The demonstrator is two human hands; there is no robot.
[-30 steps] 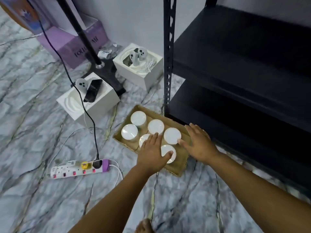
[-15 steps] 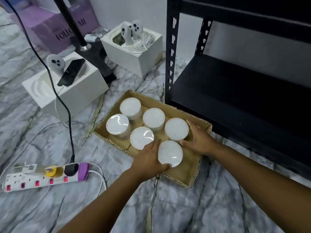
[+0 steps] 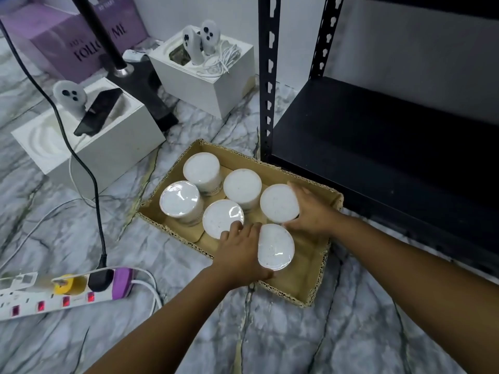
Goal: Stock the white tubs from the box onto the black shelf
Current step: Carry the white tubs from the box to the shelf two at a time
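Left hand (image 3: 240, 256) fingers curl round nearest round white plastic tub (image 3: 275, 248); right hand (image 3: 310, 211) fingers grip its 12 o'clock neighbour tub (image 3: 279, 202) in shallow brown cardboard box (image 3: 305, 282).

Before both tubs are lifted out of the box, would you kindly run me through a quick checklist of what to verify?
1. Left hand grips the nearest tub: ok, fingers curl round its left side.
2. Right hand grips the tub at the box's right: ok, it wraps the right side.
3. Nearest tub upright: not ok, it leans.
4. Lids sealed on both tubs: cannot tell.
5. Landing spot on the black shelf: ok, the lower board shows bare.
6. Lift path out of the cardboard box: ok, nothing lies over the tubs; the shelf's upright post stands close beside the box.
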